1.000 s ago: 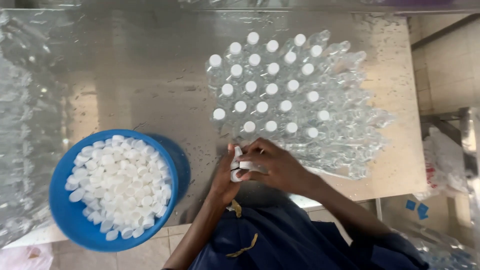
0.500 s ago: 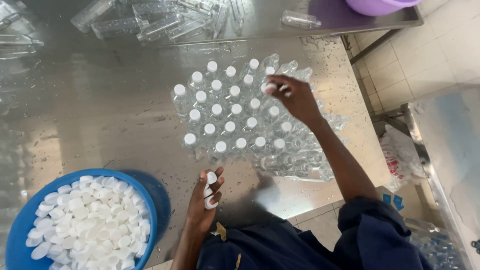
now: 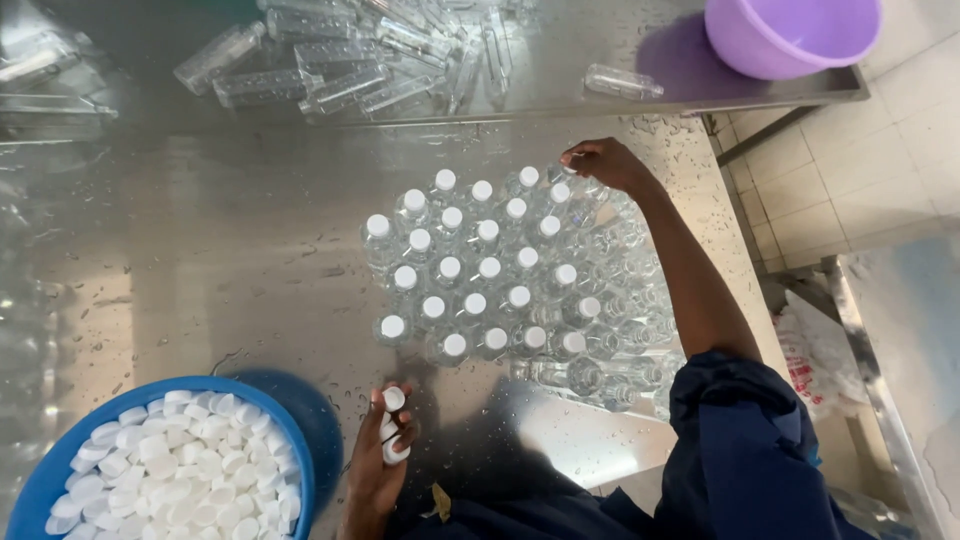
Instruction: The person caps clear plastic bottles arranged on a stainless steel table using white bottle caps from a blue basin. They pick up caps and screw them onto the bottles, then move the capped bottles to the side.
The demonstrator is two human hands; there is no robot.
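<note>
Dozens of small clear plastic bottles point(image 3: 500, 290) stand upright in a tight cluster on our steel desk point(image 3: 200, 260), whose brushed metal surface is wet and speckled with droplets. Most of them wear round white caps, while those along the right edge of the cluster look uncapped and glassy. Our right hand point(image 3: 600, 160) reaches to the far corner of the cluster, its grip pinched on the top of a bottle there; a cap may sit under the fingertips, but we cannot tell. Our left hand point(image 3: 380, 445) rests near the desk's front edge, its grip clenched around a few white caps point(image 3: 393, 425), smooth and disc-shaped, stacked between fingers and palm. Just left of it sits a round blue plastic bowl point(image 3: 290, 450) heaped with more white caps. Farther back, empty transparent bottles point(image 3: 330, 60) lie on their sides in a loose pile, and a lilac plastic basin point(image 3: 790, 35) stands at the far right corner.
</note>
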